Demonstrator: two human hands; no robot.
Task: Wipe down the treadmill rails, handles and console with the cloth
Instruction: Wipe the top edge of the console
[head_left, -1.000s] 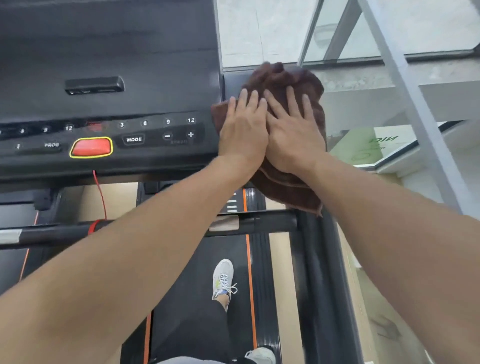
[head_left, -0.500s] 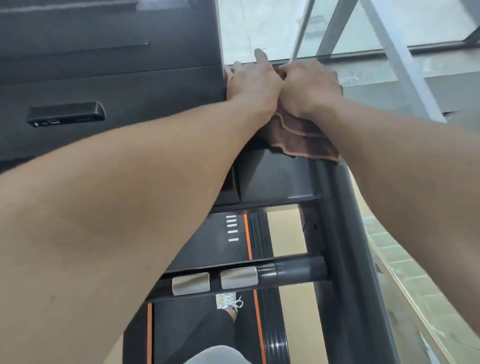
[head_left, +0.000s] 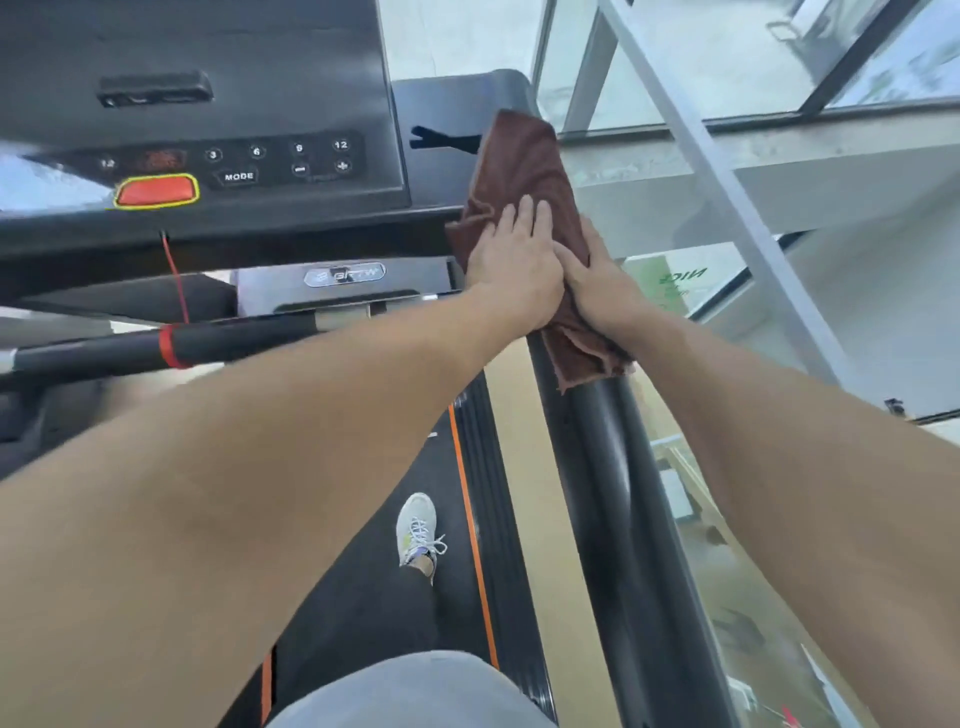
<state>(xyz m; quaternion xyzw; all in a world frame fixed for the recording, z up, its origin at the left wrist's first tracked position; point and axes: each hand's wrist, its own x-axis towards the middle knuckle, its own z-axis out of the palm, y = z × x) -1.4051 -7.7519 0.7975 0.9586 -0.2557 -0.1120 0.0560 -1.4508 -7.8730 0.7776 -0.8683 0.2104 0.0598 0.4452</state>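
A: Cloth (head_left: 524, 171) first: where is it now?

B: Draped over the top of the right rail (head_left: 613, 467), where that rail meets the side of the console (head_left: 208, 156). Half a second ago it was bunched up at the far top corner of the console side under both fists; now it has come back down toward the person and lies longer and flatter along the rail.

A: And the hands?

B: The left hand (head_left: 514, 265) lies flat on the cloth, its fingers (head_left: 524, 218) straight and close together, pressing rather than gripping. The right hand (head_left: 597, 280) sits just beside it, touching it, on the outer edge of the cloth. Its fingers look laid along the cloth too, but the tips go over the far side, so I cannot tell whether they curl round the rail.

A: What does that mean for the job?

B: I judge the top corner done and a downward stroke under way. The long bare stretch of rail nearer the person looks still to be wiped, as does the front crossbar (head_left: 156, 348).

A: How does the cloth look?

B: Dark brown, soft, folded double, wrinkled near the hands, with a ragged lower edge hanging below the wrists.
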